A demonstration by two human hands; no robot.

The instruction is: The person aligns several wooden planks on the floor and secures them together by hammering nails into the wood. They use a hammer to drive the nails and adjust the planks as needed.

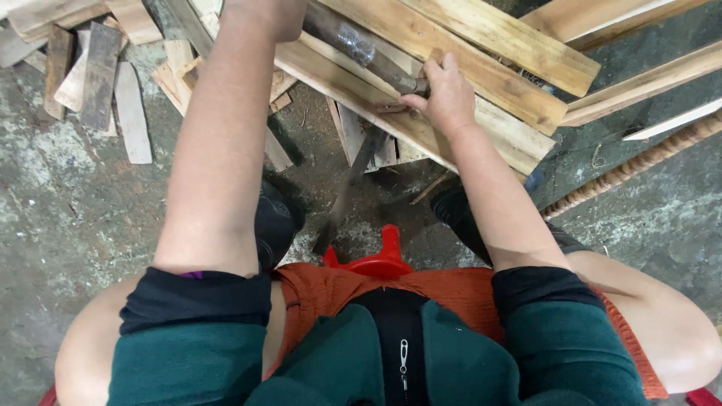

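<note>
A dark metal bar [361, 51] lies slantwise across a stack of pale wooden planks [489, 75] in front of me. My right hand [445, 96] is closed around the bar's lower end, pressed against the top plank. My left hand [274, 16] reaches to the bar's upper end at the top edge of the view and seems wrapped around it; its fingers are largely cut off. Both forearms are bare below rolled green sleeves.
Short wood offcuts [98, 75] litter the concrete floor at the upper left. Long planks [639, 86] and a ribbed turned rod [639, 162] lie at the right. A dark stick [347, 192] slopes under the stack. A red plastic stool [380, 263] and my black shoes [274, 225] sit below.
</note>
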